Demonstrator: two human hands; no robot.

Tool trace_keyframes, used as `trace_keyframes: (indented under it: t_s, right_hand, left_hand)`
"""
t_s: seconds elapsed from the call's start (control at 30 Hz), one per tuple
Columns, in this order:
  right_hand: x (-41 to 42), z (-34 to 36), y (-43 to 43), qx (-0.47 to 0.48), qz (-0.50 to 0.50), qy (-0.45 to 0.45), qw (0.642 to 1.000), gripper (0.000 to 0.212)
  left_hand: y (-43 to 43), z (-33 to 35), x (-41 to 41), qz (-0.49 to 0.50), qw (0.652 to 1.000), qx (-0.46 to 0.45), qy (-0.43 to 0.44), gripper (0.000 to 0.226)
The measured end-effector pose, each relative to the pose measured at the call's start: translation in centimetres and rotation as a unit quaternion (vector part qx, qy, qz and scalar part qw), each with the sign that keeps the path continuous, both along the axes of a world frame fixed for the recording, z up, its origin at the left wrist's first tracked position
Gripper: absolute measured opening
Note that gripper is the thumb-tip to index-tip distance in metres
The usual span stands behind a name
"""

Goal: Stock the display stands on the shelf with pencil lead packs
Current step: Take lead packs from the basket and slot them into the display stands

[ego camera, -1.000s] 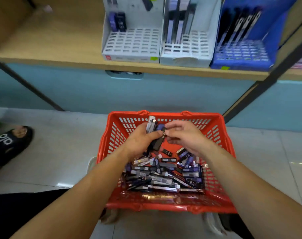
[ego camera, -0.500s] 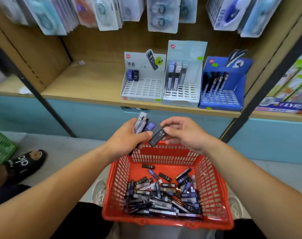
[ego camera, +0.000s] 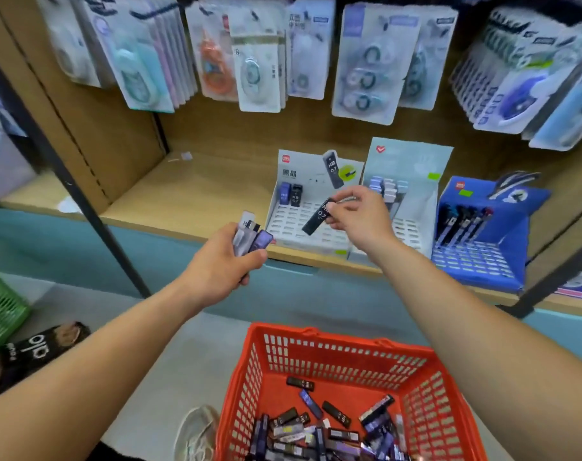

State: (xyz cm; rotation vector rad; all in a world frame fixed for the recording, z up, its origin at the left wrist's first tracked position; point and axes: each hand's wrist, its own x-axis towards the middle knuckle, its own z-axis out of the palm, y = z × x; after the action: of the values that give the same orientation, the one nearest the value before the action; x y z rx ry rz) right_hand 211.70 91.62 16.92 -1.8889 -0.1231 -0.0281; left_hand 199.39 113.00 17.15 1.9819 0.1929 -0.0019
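Observation:
My right hand (ego camera: 361, 217) pinches a black lead pack marked HB 0.7 (ego camera: 318, 217) above the slotted tray of the left white display stand (ego camera: 294, 224). Two packs (ego camera: 290, 194) stand upright in that stand's back row. My left hand (ego camera: 221, 266) grips a bunch of lead packs (ego camera: 251, 237), clear, black and purple, just left of the stand. A second white stand (ego camera: 412, 207) holds pale packs at its back, and a blue stand (ego camera: 479, 257) holds dark ones. The red basket (ego camera: 346, 352) below holds several loose packs (ego camera: 319, 430).
Blister cards of correction tape (ego camera: 362, 61) hang above the wooden shelf (ego camera: 189, 194). A black shelf upright (ego camera: 83, 204) slants at the left, another (ego camera: 555, 271) at the right. A green basket (ego camera: 0, 304) and a black sandal (ego camera: 40, 351) lie on the floor at left.
Both hands have risen from the basket toward the shelf. My right hand has carried the black pack up over the left white stand, apart from the bunch in my left hand.

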Motion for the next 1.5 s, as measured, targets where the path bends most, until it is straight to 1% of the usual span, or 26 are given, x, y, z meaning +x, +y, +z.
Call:
trace_keyframes:
  t_s: [0.1, 0.17, 0.33, 0.4, 0.57, 0.7, 0.8, 0.9, 1.03, 1.1, 1.17, 1.2, 1.23, 1.27, 1.3, 1.37, 1.43, 1.5]
  right_hand:
    - [4.7, -1.4, 2.3, -0.087, -0.016, -0.07, 0.994, 0.019]
    - [6.9, -2.6, 3.6, -0.127, -0.014, -0.096, 0.987, 0.016]
    - [10.1, -5.3, 4.9, -0.117, -0.013, -0.1, 0.988, 0.015]
    - [10.3, -5.8, 5.0, -0.117, 0.0, -0.108, 0.987, 0.01]
    - [10.2, -5.8, 4.8, -0.17, 0.023, -0.148, 0.974, 0.01]
    - [10.5, -5.4, 5.4, -0.242, 0.055, -0.192, 0.949, 0.014]
    - [10.9, -5.7, 6.1, -0.282, 0.066, -0.195, 0.937, 0.018]
    - [10.9, -6.3, 6.4, -0.265, 0.052, -0.183, 0.945, 0.02]
    - [10.3, -5.5, 6.2, -0.265, 0.046, -0.171, 0.948, 0.017]
    - [9.0, -4.4, 6.0, -0.234, 0.037, -0.167, 0.957, 0.012]
    - [6.6, -3.0, 5.9, -0.14, 0.067, -0.116, 0.981, 0.009]
    - [5.3, -2.4, 5.9, -0.076, 0.105, -0.063, 0.99, 0.012]
    - [4.1, -1.9, 6.0, -0.028, 0.148, -0.003, 0.989, 0.014]
    - [3.1, -1.6, 6.0, -0.011, 0.191, 0.042, 0.981, 0.015]
    - [2.3, -1.5, 6.1, -0.018, 0.224, 0.065, 0.972, 0.015]
    - [1.4, -1.5, 6.3, -0.041, 0.259, 0.078, 0.962, 0.012]
    - [1.1, -1.5, 6.2, -0.023, 0.262, 0.095, 0.96, 0.009]
    - [0.9, -1.2, 6.0, 0.027, 0.248, 0.126, 0.96, 0.008]
  left_hand:
    - [1.1, -1.1, 2.0, -0.006, 1.0, 0.005, -0.002, 0.018]
    - [1.6, -1.5, 2.9, -0.003, 1.0, -0.001, -0.001, 0.018]
    - [2.1, -2.0, 4.7, 0.017, 1.0, -0.022, -0.004, 0.015]
    - [1.9, -2.2, 5.1, 0.015, 0.999, -0.032, 0.0, 0.017]
    - [1.8, -2.7, 5.2, 0.007, 0.999, -0.039, -0.006, 0.014]
    - [2.1, -2.9, 4.8, 0.01, 0.999, -0.042, -0.006, 0.012]
    - [2.4, -3.0, 4.8, 0.016, 0.999, -0.039, -0.003, 0.012]
    - [2.4, -3.0, 4.9, 0.014, 0.999, -0.038, -0.002, 0.012]
    - [2.3, -3.3, 5.1, 0.01, 0.999, -0.031, 0.004, 0.012]
    - [2.2, -3.4, 5.2, 0.009, 1.0, -0.029, 0.007, 0.012]
    - [2.1, -3.4, 5.3, 0.007, 0.999, -0.032, 0.005, 0.013]
    - [2.0, -3.3, 5.4, 0.005, 0.999, -0.034, 0.004, 0.013]
    - [1.9, -3.3, 5.5, 0.004, 0.999, -0.035, 0.003, 0.013]
    - [1.8, -3.3, 5.5, 0.005, 0.999, -0.037, 0.002, 0.013]
    - [1.6, -3.2, 5.6, 0.004, 0.999, -0.039, 0.0, 0.014]
    - [1.3, -3.1, 5.6, 0.003, 0.999, -0.043, -0.002, 0.015]
    - [1.1, -3.0, 5.5, 0.002, 0.999, -0.053, -0.003, 0.015]
    - [1.1, -2.8, 5.4, 0.008, 0.996, -0.083, -0.002, 0.016]
